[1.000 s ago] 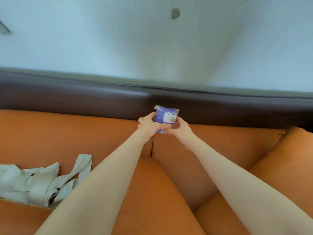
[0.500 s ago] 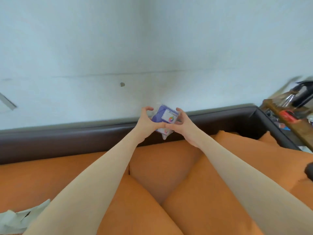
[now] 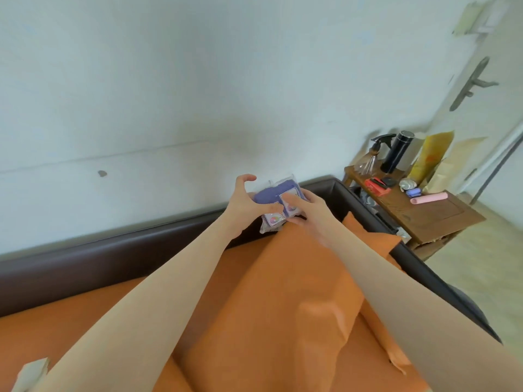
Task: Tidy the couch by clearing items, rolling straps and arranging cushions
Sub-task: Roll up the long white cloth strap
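So from the head cam I've got both hands out in front holding a small purple packet (image 3: 276, 200) in clear plastic wrap, up over the far end of the couch near the dark brown backrest (image 3: 119, 256). Left hand (image 3: 244, 202) grips the packet's left side, thumb across the front by the white label, and its index finger is curled up free above the packet, not touching anything. Right hand (image 3: 304, 206) has it from the right, fingers lying over the top face and thumb tucked under the lower edge, so it's pinched between the two hands. Label is too blurry for me to read. Under the forearms there's an orange cushion (image 3: 283, 292) lying on the orange couch seat (image 3: 70, 329), and another orange cushion corner (image 3: 376, 239) pokes up against the armrest on the right. Bottom left corner shows a scrap of pale strap (image 3: 31, 373), mostly cut off. Past the armrest there's a wooden side table (image 3: 433, 219) with a spray bottle (image 3: 373, 159), a black flask (image 3: 396, 151), a yellow bag (image 3: 430, 157), a red box (image 3: 376, 185) and a pink roll (image 3: 428, 198) on it, and a door handle (image 3: 469, 83) on the pale door further right
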